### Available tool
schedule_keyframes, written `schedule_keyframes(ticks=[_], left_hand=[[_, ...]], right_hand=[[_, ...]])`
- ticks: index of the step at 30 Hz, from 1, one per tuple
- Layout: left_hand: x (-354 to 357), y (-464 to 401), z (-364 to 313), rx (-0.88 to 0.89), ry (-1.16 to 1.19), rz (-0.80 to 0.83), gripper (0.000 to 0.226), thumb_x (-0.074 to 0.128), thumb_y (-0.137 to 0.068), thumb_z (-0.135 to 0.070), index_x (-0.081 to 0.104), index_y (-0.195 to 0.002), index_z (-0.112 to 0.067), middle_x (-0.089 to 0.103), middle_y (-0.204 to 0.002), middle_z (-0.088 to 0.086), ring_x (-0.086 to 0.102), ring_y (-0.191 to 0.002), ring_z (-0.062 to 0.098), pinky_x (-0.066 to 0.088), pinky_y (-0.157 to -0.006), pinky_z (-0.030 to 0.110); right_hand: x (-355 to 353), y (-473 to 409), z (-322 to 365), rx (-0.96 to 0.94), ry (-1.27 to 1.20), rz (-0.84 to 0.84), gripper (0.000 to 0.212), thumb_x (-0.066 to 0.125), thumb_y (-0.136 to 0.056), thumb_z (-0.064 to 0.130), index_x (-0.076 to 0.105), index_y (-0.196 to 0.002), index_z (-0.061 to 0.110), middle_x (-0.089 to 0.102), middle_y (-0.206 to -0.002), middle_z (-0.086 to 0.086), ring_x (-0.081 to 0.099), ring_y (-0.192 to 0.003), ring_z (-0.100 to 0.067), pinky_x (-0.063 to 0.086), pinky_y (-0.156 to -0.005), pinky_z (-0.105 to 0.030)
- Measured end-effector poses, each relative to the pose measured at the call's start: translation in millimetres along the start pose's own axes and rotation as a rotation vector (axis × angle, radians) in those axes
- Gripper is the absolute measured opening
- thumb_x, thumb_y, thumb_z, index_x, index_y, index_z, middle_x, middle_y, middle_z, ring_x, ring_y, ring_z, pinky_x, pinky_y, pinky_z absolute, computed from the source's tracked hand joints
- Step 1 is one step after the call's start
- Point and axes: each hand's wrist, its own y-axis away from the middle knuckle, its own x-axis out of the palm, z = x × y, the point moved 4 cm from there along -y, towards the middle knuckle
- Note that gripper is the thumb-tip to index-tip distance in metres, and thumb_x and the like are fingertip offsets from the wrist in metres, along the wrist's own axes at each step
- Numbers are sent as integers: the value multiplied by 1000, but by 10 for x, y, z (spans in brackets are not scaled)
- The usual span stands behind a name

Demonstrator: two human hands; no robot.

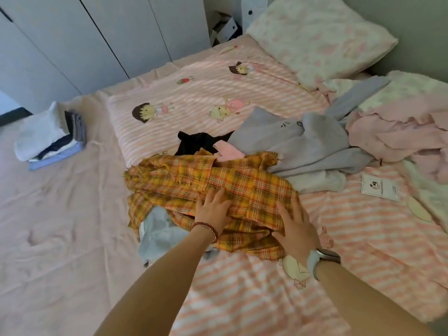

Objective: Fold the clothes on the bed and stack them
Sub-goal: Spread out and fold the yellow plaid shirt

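A yellow-orange plaid garment (242,180) lies crumpled at the middle of the bed. My left hand (213,209) rests flat on its near part with the fingers spread. My right hand (294,224) presses flat on its right edge, fingers apart. A light blue garment (157,231) sticks out from under the plaid on the left. Behind the plaid lie a grey sweatshirt (303,141), a black garment (196,141) and a small pink piece (229,151). A stack of folded clothes (51,139) sits at the far left of the bed.
A pink striped cartoon quilt (218,93) covers the bed's middle and right. A rumpled pink garment (397,137) lies at the right, with a white tag (380,187) near it. A pillow (322,35) sits at the head. White wardrobe doors (97,32) stand behind.
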Motion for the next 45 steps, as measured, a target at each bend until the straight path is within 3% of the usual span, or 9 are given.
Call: schedule_keyframes(ticks=[3,6,8,13,17,24,31,37,45], left_hand=[[-69,-12,64,-26,198,-56,25,39,-99,-29,54,-114,-17,63,-108,2,58,-97,20,46,-82,33],[-247,248,245,-62,456,-178,14,36,-100,-24,46,-98,-15,53,-68,-5,48,-55,13,37,-48,27],[-352,541,456,-88,603,-303,12,40,-99,-19,41,-87,-19,45,-60,-9,43,-50,11,37,-50,30],[-591,1395,991,-166,817,-533,28,45,-96,-9,39,-77,-30,47,-63,-7,45,-57,7,36,-54,21],[-917,2087,1197,-134,885,-671,26,46,-95,-7,42,-75,-24,49,-64,-7,48,-57,3,36,-54,13],[-949,3829,1723,-122,1088,-952,20,53,-92,-8,49,-74,-15,51,-58,-9,52,-55,-1,38,-52,8],[-537,4855,2347,-287,1063,-1005,12,50,-82,-28,50,-71,-24,54,-65,-9,50,-61,2,40,-59,19],[-1193,4806,2464,-245,1093,-1035,14,53,-91,-11,50,-78,-13,49,-69,-6,45,-67,10,38,-62,22],[-2996,4864,2313,-100,1092,-1357,9,47,-96,-20,54,-95,-13,57,-86,0,53,-79,16,39,-69,25]], right_hand=[[46,-95,1,-12,-150,-36,41,43,-97,33,41,-134,16,34,-143,-10,39,-126,-31,45,-92,-38],[-34,74,194,-114,-373,-174,26,44,-97,28,56,-112,12,59,-98,0,60,-93,-23,45,-68,-28],[-81,278,422,-202,-452,-181,39,45,-96,34,45,-131,18,56,-117,6,58,-106,-18,48,-77,-27],[-96,755,1135,-365,-273,-50,64,40,-95,47,10,-148,30,46,-127,-2,50,-112,-19,40,-72,-21],[-247,1233,1689,-466,-399,-137,49,35,-94,45,44,-134,20,55,-111,-2,54,-104,-18,42,-79,-21],[-361,2399,2465,-643,-564,-240,29,51,-94,25,57,-121,14,54,-107,11,49,-104,-3,34,-84,-2],[-135,3067,3197,-691,-509,-152,31,45,-97,25,58,-120,9,63,-108,1,57,-103,-12,43,-90,-22],[-1363,3014,3764,-568,-689,-429,19,40,-99,17,57,-100,8,51,-78,2,49,-76,-18,36,-62,-18],[-3268,3716,4294,-739,-960,-875,27,39,-95,3,55,-117,2,54,-104,-2,50,-98,-12,41,-88,-19]])
